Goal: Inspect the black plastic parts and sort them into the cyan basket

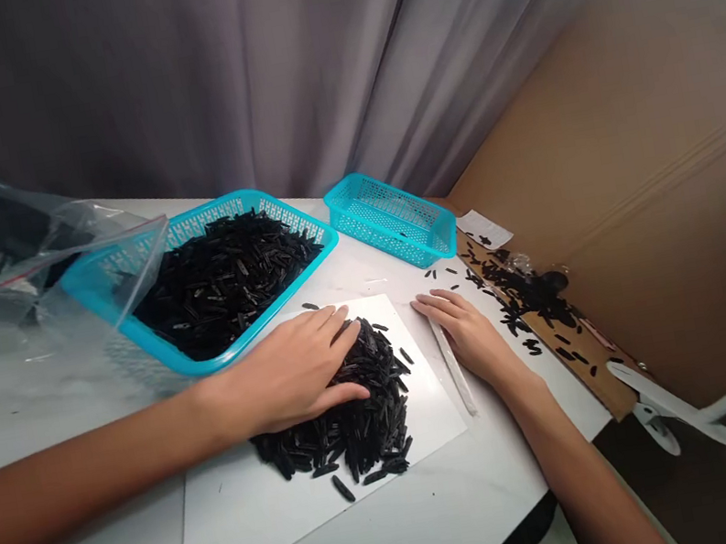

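My left hand (290,377) lay over the heap of small black pieces (351,413), fingers open and spread, gripping nothing. My right hand (461,336) rested open on the surface (70,432), just beside a white strip (452,367). The heap sat on a white sheet (260,531), perhaps so the dark pieces showed clearly. More filled a turquoise mesh basket (321,234), and a second basket (392,219) stood beyond it. I could read no writing.
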Motion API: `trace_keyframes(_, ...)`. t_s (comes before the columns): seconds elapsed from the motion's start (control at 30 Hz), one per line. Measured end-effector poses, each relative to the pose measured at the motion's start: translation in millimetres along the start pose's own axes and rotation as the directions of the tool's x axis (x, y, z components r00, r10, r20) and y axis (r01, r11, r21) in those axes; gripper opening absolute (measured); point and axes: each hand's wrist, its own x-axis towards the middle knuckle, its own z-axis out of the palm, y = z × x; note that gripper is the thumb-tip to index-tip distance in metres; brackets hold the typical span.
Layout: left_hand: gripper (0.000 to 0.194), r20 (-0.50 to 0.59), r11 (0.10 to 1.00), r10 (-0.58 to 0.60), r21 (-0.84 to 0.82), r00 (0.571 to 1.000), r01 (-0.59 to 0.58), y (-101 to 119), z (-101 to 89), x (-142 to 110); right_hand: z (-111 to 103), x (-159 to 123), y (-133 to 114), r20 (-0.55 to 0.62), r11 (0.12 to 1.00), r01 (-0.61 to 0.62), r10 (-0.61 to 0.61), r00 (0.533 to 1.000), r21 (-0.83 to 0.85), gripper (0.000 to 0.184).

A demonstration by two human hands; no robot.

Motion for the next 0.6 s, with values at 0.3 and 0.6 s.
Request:
trace_keyframes(0.3, 0.079, 0.155, 0.964, -0.245, -0.066, 0.957, 0.257, -10, 21.6, -3, 2, -3, -55, -0.137, 0.991, 0.034, -0.016, 0.99, 0.13, 0.039)
trace_keyframes(0.6, 0.056, 0.029, 0.985, -0.114, -0.129, 0.993, 0.117, -1, 7.3, -7, 18, 3, -106, 0.106, 0.799, -0.107, 0.055, 0.993, 0.591, 0.066)
